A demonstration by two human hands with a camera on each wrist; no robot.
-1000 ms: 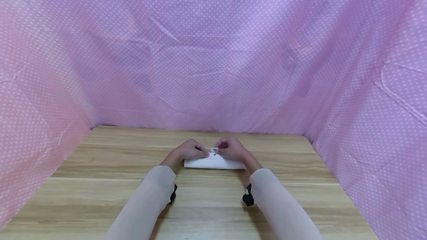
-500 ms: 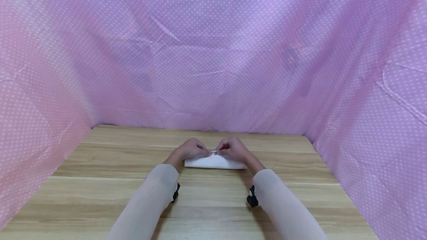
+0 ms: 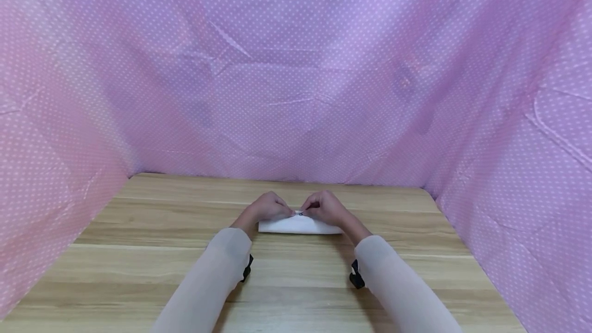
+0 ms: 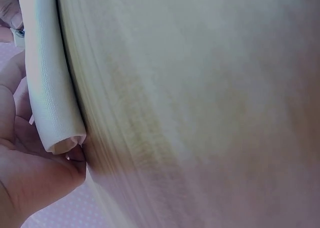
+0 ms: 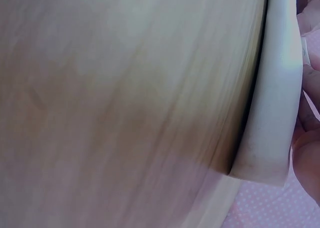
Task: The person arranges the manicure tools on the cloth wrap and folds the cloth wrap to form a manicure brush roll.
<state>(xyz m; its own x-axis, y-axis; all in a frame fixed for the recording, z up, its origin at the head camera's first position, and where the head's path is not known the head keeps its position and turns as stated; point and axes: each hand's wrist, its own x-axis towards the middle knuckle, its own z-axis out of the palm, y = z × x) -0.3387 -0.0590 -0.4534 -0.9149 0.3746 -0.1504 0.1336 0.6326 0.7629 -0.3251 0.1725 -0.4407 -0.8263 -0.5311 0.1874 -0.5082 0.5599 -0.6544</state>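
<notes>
A white rolled-up fabric case (image 3: 298,226) lies crosswise on the wooden table. My left hand (image 3: 266,206) holds its far edge, thumb near the middle. From the other side my right hand (image 3: 326,208) pinches a small white snap tab (image 3: 298,213) folded over onto the roll. The fingertips of both hands nearly meet there. In the left wrist view the roll (image 4: 52,73) shows its hollow end, with fingers behind it. A metal snap (image 4: 20,33) sits by the other hand's thumb. The right wrist view shows the roll's other end (image 5: 270,118); the fingers are partly hidden.
The wood-grain table (image 3: 296,292) stretches toward me and to both sides. Pink polka-dot cloth (image 3: 296,91) hangs behind it and along the left and right. Black wrist cameras (image 3: 356,276) sit under the light sleeves.
The snap tab, standing up beyond the roll a second ago, is now folded down onto it. Both hands and the roll have shifted slightly right in the head view.
</notes>
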